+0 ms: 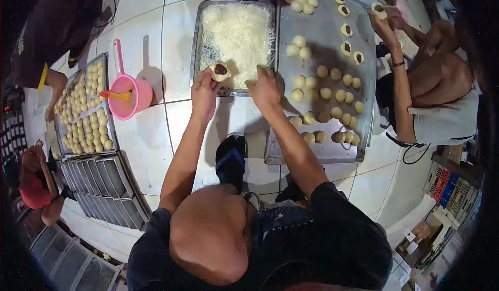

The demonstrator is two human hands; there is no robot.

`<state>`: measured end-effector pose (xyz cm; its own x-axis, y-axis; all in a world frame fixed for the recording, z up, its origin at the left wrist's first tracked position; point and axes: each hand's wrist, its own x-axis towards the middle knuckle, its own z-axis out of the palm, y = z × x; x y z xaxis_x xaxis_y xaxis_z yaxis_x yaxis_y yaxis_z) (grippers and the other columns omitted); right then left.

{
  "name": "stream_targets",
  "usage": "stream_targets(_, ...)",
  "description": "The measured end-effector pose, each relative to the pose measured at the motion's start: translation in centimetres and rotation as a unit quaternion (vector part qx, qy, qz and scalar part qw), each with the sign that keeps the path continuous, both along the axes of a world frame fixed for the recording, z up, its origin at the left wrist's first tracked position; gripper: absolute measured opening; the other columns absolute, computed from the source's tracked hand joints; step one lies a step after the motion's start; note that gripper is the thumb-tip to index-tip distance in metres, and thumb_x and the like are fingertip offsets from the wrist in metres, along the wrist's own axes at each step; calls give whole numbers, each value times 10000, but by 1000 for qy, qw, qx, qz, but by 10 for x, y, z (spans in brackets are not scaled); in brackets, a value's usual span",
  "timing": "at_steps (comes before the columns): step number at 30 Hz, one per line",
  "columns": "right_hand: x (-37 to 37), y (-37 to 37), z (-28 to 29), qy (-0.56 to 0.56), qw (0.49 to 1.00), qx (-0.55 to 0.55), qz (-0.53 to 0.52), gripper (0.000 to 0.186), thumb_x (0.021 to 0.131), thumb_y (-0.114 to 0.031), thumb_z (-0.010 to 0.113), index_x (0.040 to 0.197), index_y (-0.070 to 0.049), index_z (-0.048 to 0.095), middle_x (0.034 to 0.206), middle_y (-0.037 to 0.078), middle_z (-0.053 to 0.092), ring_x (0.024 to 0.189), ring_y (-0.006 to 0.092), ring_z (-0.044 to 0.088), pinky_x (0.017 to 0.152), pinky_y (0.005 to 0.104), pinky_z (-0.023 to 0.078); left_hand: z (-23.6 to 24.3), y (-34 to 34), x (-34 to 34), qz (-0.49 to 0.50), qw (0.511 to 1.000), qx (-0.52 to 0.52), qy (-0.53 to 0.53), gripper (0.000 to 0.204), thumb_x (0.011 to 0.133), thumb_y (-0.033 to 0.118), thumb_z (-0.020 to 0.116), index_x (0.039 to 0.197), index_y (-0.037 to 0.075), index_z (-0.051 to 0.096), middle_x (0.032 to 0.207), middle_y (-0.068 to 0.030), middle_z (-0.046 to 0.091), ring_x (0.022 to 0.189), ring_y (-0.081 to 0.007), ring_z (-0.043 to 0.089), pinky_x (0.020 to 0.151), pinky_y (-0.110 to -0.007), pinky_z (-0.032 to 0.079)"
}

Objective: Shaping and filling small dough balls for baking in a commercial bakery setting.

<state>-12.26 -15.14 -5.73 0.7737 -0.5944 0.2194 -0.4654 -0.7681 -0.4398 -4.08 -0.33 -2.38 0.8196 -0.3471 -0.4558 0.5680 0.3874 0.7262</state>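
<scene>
My left hand point(204, 94) grips a flattened dough round point(220, 71) topped with dark brown filling, held above the near left corner of a metal tray. That tray point(198, 36) is heaped with pale grated cheese point(236, 36). At its near right corner my right hand point(266, 89) reaches into the cheese, its fingers curled together on some of it; the fingertips are partly hidden. To the right, a large metal tray point(327, 28) carries several smooth dough balls point(340, 95) in groups and a line of dough rounds with dark filling point(346, 29).
On the right a co-worker's hand point(385, 28) holds another filled round. A pink dipper point(131, 100) with an orange-handled brush point(118, 96) stands left, beside a tray of small dough pieces point(86, 106) and metal pans point(104, 184). Other people sit around on white floor tiles point(140, 156).
</scene>
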Motion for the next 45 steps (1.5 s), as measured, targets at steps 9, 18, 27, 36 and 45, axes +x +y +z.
stream_targets(9, 0, -22, 6, 17, 993, 83, 81, 332, 786, -160, 640, 1111, -94, 662, 993, 115, 666, 847, 295, 613, 713, 383, 480, -12, -10, 4, -40, 999, -4, -10, 262, 1010, 149, 472, 1196, -15, 555, 1125, -135, 626, 988, -198, 616, 864, -302, 512)
stream_targets(18, 20, -53, 33, -65, 907, 409, 80, 269, 792, -81, 644, 1056, -56, 687, 853, 84, 682, 640, 192, 548, 604, 284, 443, -13, -30, 11, -46, 999, 16, -5, 276, 993, 155, 492, 1184, -21, 585, 1053, -108, 639, 930, -158, 616, 805, -235, 493)
stream_targets(27, 33, -41, 59, -82, 922, 360, 120, 218, 799, -55, 647, 1009, -36, 701, 826, 87, 707, 637, 209, 599, 610, 288, 472, 0, -40, 7, -82, 995, 54, 7, 271, 986, 168, 513, 1181, -1, 598, 958, -67, 612, 809, -126, 580, 729, -212, 489)
stream_targets(36, 27, -30, 50, -221, 940, 128, 224, 228, 789, -28, 637, 1009, -29, 698, 896, 100, 718, 729, 240, 662, 675, 317, 511, 27, -60, 1, -31, 998, 37, 50, 246, 982, 186, 528, 1150, 28, 614, 932, -34, 603, 711, -98, 540, 635, -201, 456)
stream_targets(45, 31, -27, 75, -126, 906, 379, 140, 257, 784, -9, 643, 1037, -24, 689, 986, 94, 704, 783, 255, 666, 702, 319, 516, 9, -45, 6, -71, 997, 15, -15, 216, 928, 93, 601, 1139, 44, 607, 936, -21, 605, 710, -84, 537, 633, -196, 447)
